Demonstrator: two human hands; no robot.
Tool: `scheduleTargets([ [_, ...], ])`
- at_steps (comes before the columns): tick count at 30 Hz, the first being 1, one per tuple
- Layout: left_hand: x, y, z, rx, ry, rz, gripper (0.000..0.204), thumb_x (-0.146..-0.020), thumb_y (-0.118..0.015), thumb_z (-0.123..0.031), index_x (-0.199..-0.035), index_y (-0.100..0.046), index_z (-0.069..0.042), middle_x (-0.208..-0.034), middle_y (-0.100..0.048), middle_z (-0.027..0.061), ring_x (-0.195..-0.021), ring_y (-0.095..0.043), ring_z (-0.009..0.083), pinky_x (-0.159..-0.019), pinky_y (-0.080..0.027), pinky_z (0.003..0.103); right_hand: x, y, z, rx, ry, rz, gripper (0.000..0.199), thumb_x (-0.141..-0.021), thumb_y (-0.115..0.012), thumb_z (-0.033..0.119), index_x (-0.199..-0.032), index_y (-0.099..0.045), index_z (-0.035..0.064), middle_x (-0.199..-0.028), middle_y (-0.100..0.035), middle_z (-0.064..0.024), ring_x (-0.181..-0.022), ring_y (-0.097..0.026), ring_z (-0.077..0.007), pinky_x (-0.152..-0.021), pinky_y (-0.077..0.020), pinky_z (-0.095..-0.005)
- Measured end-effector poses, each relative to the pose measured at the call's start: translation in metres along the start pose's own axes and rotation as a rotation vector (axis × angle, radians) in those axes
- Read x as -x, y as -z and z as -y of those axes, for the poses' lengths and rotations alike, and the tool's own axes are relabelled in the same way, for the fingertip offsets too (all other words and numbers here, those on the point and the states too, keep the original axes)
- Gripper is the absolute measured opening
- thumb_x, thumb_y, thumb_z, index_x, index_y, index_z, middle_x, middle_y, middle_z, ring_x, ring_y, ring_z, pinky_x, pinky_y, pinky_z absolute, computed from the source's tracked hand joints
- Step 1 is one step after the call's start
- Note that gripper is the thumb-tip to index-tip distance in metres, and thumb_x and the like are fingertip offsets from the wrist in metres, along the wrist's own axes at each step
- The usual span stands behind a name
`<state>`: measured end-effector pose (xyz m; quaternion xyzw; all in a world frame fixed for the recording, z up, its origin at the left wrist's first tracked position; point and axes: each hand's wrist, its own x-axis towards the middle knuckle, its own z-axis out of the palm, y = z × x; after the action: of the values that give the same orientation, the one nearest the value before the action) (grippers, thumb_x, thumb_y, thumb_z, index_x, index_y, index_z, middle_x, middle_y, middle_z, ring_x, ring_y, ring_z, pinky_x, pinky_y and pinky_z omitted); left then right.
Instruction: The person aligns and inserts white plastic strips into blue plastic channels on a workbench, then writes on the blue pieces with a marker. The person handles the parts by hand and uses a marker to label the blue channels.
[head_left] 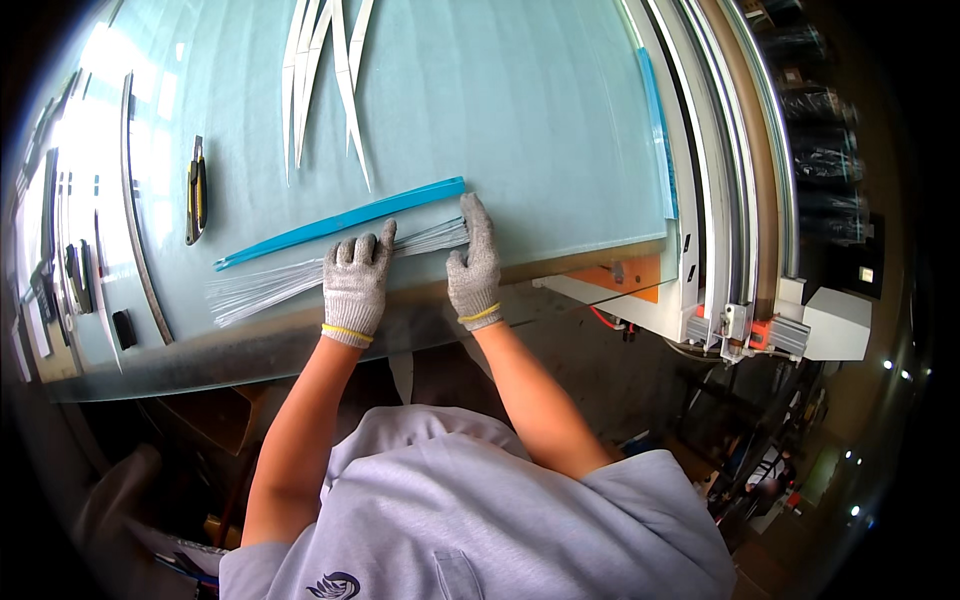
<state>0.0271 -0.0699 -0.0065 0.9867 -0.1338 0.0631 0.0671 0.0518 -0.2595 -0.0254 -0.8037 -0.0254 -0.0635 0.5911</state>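
A bundle of thin, whitish translucent strips (270, 286) lies slantwise near the table's front edge, fanned out at its left end. My left hand (357, 274), in a grey knit glove, rests over the bundle with its fingers bent around it. At the bundle's right end is my right hand (478, 252), gloved alike. Its fingers stretch away from me along the strip ends, and its thumb stands apart. Just beyond both hands lies a long, narrow blue strip (345, 219), folded or layered, roughly in line with the bundle. The glove hides the bundle's middle.
Several long white pointed strips (312, 80) lie farther back on the pale glassy table (520, 110). A yellow-black utility knife (196, 192) is at left, beside a dark curved bar (138, 200). Machine rails (715, 130) border the right side; another blue strip (657, 130) lies there.
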Motion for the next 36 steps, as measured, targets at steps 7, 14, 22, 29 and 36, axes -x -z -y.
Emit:
scheduleTargets([
  [7, 0.000, -0.003, -0.002, -0.045, 0.029, 0.025, 0.073, -0.084, -0.059, -0.012, -0.155, -0.044, -0.016, -0.109, -0.055, 0.0076, -0.100, -0.057, 0.0270, -0.096, -0.046, 0.046, 0.003, -0.013, 0.001, -0.248, -0.083, -0.088, 0.095, -0.067, -0.032, -0.024, -0.160, -0.026, -0.0020, -0.162, -0.035, -0.0192, -0.154, -0.030, -0.0268, -0.125, -0.0213, -0.0368],
  [14, -0.002, -0.001, -0.001, -0.029, 0.024, 0.015, 0.070, -0.087, -0.061, -0.013, -0.155, -0.045, -0.018, -0.108, -0.055, 0.0073, -0.098, -0.058, 0.0265, -0.096, -0.047, 0.046, 0.000, -0.015, 0.003, -0.351, -0.105, -0.094, 0.097, -0.066, -0.032, -0.023, -0.160, -0.026, -0.0015, -0.162, -0.036, -0.0186, -0.154, -0.030, -0.0263, -0.125, -0.0228, -0.0365],
  [22, -0.003, -0.007, -0.002, -0.015, 0.038, -0.029, 0.065, -0.089, -0.065, -0.020, -0.152, -0.050, -0.018, -0.107, -0.055, 0.0067, -0.099, -0.058, 0.0265, -0.094, -0.047, 0.045, -0.001, -0.020, 0.007, -0.343, -0.076, -0.077, 0.092, -0.066, -0.033, -0.021, -0.156, -0.033, -0.0038, -0.159, -0.040, -0.0200, -0.150, -0.036, -0.0289, -0.126, -0.0249, -0.0404],
  [29, -0.002, -0.009, -0.001, -0.026, 0.059, 0.008, 0.070, -0.088, -0.068, -0.025, -0.154, -0.046, -0.017, -0.109, -0.055, 0.0079, -0.096, -0.056, 0.0278, -0.093, -0.046, 0.045, -0.001, -0.014, 0.008, -0.376, -0.116, -0.081, 0.097, -0.064, -0.032, -0.023, -0.159, -0.027, -0.0041, -0.161, -0.037, -0.0193, -0.154, -0.030, -0.0271, -0.127, -0.0186, -0.0394],
  [36, -0.004, -0.006, -0.009, 0.008, 0.091, -0.010, 0.075, -0.088, -0.069, -0.027, -0.156, -0.042, -0.011, -0.116, -0.053, 0.0090, -0.100, -0.055, 0.0292, -0.092, -0.046, 0.045, 0.001, -0.027, 0.011, -0.396, -0.084, -0.128, 0.091, -0.066, -0.034, -0.021, -0.155, -0.033, -0.0051, -0.159, -0.039, -0.0197, -0.152, -0.033, -0.0301, -0.126, -0.0223, -0.0409],
])
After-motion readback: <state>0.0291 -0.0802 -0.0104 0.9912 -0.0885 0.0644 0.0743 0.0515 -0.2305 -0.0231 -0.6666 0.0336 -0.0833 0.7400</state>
